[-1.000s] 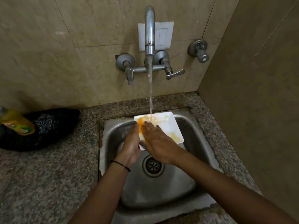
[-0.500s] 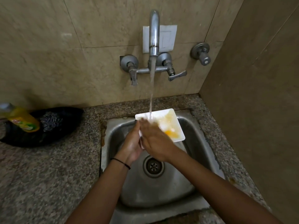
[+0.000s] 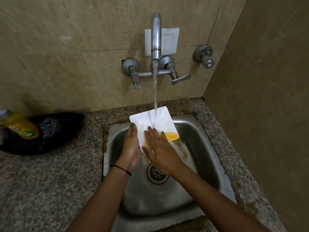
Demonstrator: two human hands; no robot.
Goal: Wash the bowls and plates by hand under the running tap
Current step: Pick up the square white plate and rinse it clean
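Head view, square plate [image 3: 164,124] tilted (face up), top toward tap [image 3: 156,39]

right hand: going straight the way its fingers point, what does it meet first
The right hand, flat on the white square plate, would likely meet the stream of tap water just beyond its fingertips.

Arms: I see both forearms [image 3: 107,198] bare | left hand [image 3: 132,148]: thin black band [image 3: 120,168] at wrist | nails [image 3: 133,125]: dark
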